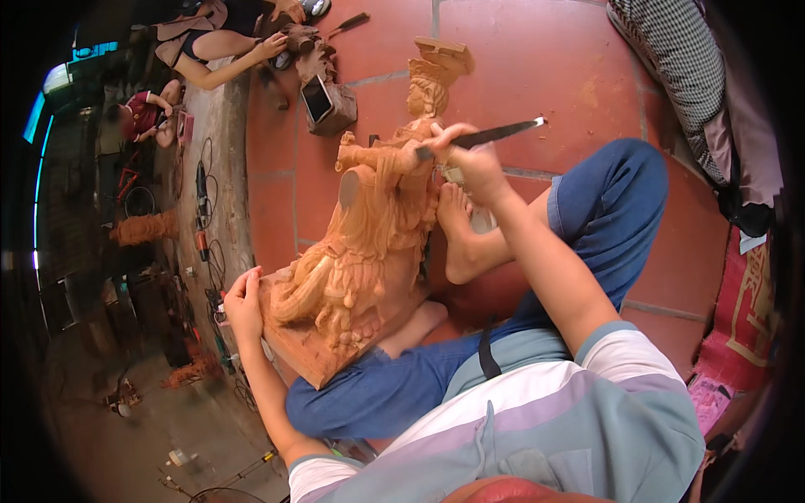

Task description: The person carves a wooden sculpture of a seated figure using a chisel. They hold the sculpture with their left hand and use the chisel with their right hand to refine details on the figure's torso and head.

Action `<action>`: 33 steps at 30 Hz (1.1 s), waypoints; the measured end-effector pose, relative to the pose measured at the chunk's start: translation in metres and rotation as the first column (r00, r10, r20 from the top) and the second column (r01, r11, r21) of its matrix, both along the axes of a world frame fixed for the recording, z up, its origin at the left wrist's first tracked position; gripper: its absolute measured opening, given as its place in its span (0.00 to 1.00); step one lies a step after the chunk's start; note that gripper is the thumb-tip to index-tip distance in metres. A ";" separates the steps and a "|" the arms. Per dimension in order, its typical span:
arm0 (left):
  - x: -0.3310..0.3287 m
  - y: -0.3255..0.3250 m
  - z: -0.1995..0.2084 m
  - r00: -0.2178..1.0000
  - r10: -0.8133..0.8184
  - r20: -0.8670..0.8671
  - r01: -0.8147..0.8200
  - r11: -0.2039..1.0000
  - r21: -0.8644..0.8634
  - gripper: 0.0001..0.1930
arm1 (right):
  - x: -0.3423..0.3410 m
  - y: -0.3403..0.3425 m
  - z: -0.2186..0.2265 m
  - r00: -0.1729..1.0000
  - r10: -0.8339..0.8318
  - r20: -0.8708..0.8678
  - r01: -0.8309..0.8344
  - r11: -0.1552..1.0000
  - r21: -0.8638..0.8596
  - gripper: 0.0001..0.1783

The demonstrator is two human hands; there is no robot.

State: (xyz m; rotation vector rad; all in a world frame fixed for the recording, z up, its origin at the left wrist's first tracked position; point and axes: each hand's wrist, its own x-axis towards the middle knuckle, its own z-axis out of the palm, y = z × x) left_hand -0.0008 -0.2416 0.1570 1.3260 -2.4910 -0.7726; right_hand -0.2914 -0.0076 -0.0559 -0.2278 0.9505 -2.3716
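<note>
A carved wooden statue (360, 243) of a robed figure with a tall headdress lies tilted across my lap, its base toward my left leg. My left hand (243, 306) is at the corner of the base, fingers closed over its edge. Near the statue's chest and shoulder, my right hand (474, 163) is wrapped round a long, dark, flat carving tool (503, 134). One end of the tool points to the right and shows a bright tip; the other end is by the carving. Whether that end touches the wood I cannot tell.
A phone (318, 98) leans on a wooden block (334, 113) beyond the statue. Another person's hand (272, 45) is at the upper left, near a chisel (348, 23). Power tools with cords (201, 193) lie along the ledge (231, 168). Checked cloth (671, 67) lies at right on the red tiles (537, 50).
</note>
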 end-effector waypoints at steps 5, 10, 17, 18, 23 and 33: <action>0.003 0.000 0.001 0.999 0.028 0.037 -0.027 0.999 -0.026 0.15 | 0.004 0.001 0.007 0.998 -0.051 -0.036 0.053 0.997 0.051 0.06; -0.003 0.001 0.000 1.000 0.017 0.021 -0.017 1.000 -0.016 0.15 | -0.003 0.003 -0.006 0.999 -0.010 -0.031 0.010 1.000 0.006 0.03; -0.005 0.004 0.002 0.999 0.017 0.047 -0.016 0.999 -0.035 0.15 | 0.011 -0.003 -0.020 0.990 -0.007 -0.143 -0.001 0.999 -0.049 0.05; -0.002 0.002 0.000 0.999 0.012 0.036 -0.012 1.000 -0.022 0.15 | 0.008 -0.001 -0.020 0.999 0.005 -0.043 -0.008 0.997 -0.072 0.05; 0.004 -0.001 0.000 0.999 0.019 0.034 -0.019 1.000 -0.008 0.15 | 0.009 0.000 -0.009 0.997 -0.033 -0.072 0.025 0.993 -0.113 0.06; 0.003 -0.004 -0.002 1.000 -0.018 0.013 0.019 0.999 -0.034 0.14 | -0.008 0.008 -0.002 0.997 0.066 0.044 -0.068 0.997 0.048 0.03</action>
